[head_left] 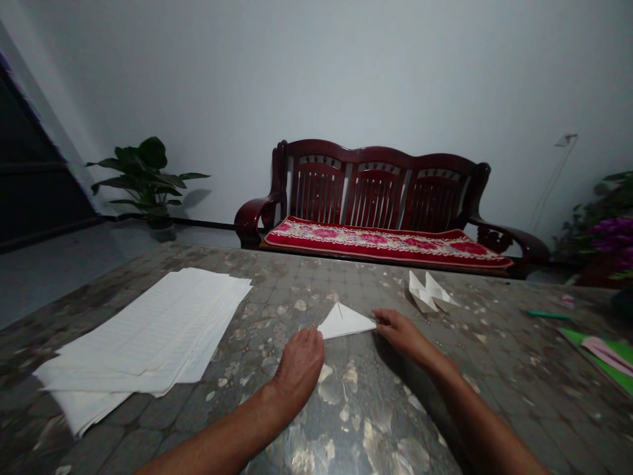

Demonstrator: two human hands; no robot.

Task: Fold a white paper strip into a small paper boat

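Observation:
A white sheet of paper folded into a triangle [345,321] lies on the table between my hands, its peak pointing away from me. My left hand [301,356] is closed at the triangle's left corner, with the fingers curled over the edge. At the opposite corner, my right hand [398,330] pinches the tip between thumb and fingers. Beyond my right hand stands a folded white paper shape [429,293] with several pointed flaps.
A loose stack of white paper sheets [153,330] covers the table's left side. On the right lie a green pen-like stick [548,315] and a green sheet [588,353] with a pink strip [608,355]. Behind the patterned table [356,422] stands a wooden bench [376,191].

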